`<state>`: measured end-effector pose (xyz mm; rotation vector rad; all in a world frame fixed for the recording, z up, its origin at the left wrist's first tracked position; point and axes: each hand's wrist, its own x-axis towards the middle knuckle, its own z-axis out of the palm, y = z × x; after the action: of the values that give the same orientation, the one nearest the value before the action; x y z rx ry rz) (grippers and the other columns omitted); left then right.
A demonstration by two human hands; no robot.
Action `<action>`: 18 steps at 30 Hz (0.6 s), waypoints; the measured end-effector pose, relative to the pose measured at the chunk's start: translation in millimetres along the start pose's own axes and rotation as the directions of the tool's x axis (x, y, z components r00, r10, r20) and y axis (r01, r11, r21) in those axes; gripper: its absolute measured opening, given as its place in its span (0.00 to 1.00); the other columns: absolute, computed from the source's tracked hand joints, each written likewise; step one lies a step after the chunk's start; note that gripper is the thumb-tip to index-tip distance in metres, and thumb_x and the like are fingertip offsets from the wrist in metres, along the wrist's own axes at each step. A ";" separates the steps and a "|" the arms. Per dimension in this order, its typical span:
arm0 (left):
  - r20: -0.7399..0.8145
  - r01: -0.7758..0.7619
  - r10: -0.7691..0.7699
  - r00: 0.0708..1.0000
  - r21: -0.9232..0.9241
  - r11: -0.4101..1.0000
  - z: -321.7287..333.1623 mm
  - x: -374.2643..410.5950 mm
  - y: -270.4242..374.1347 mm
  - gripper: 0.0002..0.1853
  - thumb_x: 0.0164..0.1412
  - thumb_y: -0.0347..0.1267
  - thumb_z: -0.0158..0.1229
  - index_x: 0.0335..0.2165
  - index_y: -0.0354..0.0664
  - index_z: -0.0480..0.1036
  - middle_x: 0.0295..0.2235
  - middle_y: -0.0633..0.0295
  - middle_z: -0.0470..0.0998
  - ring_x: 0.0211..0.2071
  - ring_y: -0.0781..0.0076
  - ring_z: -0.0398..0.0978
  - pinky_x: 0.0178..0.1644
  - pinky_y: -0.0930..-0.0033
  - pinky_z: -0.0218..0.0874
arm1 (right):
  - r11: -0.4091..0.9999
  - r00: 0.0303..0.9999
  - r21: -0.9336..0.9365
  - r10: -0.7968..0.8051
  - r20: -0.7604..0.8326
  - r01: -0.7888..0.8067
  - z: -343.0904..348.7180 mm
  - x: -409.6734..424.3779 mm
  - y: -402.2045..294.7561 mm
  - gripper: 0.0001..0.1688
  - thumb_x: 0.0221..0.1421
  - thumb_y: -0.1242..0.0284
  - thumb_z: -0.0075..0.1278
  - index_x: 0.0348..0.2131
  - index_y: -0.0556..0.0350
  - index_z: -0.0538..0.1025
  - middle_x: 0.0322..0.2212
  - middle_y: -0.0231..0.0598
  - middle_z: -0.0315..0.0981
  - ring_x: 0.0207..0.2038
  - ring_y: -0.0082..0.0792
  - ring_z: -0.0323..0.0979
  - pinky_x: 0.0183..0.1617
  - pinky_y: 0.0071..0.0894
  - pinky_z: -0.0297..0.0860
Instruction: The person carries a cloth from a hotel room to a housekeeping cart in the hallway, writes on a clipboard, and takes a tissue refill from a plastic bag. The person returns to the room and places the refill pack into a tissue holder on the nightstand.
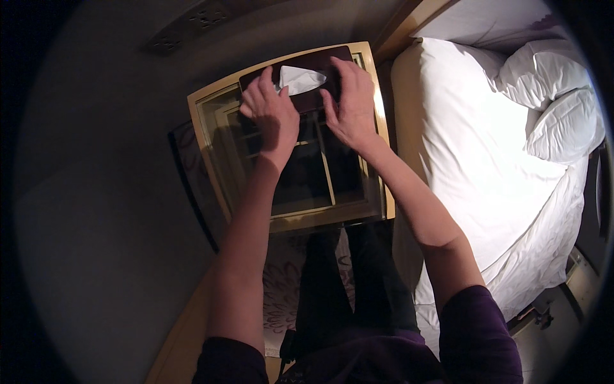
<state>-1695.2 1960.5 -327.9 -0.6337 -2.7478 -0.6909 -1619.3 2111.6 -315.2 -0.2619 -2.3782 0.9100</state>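
Observation:
A dark brown tissue box (307,102) lies along the far edge of a small glass-topped bedside table (307,222). From its slot a white tissue (298,80) stands up. My left hand (272,109) is over the box's left end, thumb and fingers apart beside the tissue. Over the right end is my right hand (352,98), its fingers curved and its thumb spread away from them. Neither hand has anything visible between its fingers. Whether the fingertips touch the box cannot be made out.
To the right stands a bed with a white sheet (479,168) and rumpled white pillows (544,72). A dim wall with socket plates (208,18) rises behind the table. Patterned carpet (280,297) lies below, around my legs (355,288).

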 end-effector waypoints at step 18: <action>0.361 0.406 -0.337 0.869 -0.135 0.904 -10.8 -8.4 -45.8 0.48 0.69 0.53 0.52 0.71 0.35 0.41 0.70 0.38 0.49 0.71 0.42 0.47 0.73 0.49 0.42 | 0.892 0.873 0.086 0.408 0.268 -0.444 -14.5 -32.7 10.8 0.55 0.57 0.73 0.61 0.71 0.61 0.44 0.66 0.62 0.52 0.67 0.62 0.56 0.69 0.47 0.59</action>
<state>-1707.7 1915.8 -339.3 -0.2655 -3.1834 -1.0546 -1584.4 2115.5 -328.1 -0.6763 -2.5055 1.3845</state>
